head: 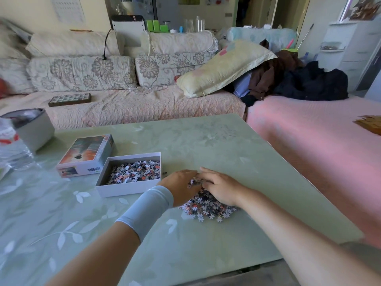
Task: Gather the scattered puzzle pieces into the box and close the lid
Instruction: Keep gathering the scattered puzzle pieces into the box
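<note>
The puzzle pieces [208, 210] are lying heaped on the counter [206, 145] just right of the open box [127, 189]. The left hand [181, 185] is sitting nearer the box, its fingers curling round a clump, while the right hand [219, 189] is pressing in from the far side with fingers fairly straight. The carry is probably heading leftward over the box's right wall, and the lid [86, 153] is lying just behind the box's left corner.

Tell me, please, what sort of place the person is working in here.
Most likely a home living room: a sofa with floral cushions, a pillow and heaped clothes at its end, and a cloth-covered table holding an open jigsaw box.
</note>
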{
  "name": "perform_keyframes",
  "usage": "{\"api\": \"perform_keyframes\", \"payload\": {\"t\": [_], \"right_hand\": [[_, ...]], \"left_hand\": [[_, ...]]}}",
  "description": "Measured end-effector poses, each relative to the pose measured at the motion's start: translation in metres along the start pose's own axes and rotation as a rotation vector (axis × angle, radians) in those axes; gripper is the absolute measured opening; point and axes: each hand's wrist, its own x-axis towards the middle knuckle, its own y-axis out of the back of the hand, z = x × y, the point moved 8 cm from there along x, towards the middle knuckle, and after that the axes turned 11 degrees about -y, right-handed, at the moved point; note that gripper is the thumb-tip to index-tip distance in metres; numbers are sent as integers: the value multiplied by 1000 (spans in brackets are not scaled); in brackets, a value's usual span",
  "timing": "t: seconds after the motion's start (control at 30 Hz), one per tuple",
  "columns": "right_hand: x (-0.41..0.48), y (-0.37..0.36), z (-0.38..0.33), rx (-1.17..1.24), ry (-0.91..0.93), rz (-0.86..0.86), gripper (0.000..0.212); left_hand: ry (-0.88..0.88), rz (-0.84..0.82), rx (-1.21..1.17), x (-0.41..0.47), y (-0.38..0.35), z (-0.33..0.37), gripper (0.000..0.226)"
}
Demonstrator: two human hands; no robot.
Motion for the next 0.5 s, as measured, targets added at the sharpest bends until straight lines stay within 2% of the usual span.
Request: {"api": "perform_keyframes", "payload": {"t": [0.17, 0.3, 0.4, 0.5], "right_hand": [[13, -4, -44, -71, 45, 62, 48], [33, -33, -73, -226, 68, -18, 55], [46, -48, -85, -274, 69, -69, 57], [52, -59, -89, -253, 84, -104, 58]], "left_hand": [[-94, 269, 127, -26, 46, -23, 48], [82, 69, 312, -51, 38, -82, 69], [154, 19, 313, -59, 33, -107, 64], [146, 28, 316, -49, 34, -113, 58]]}}
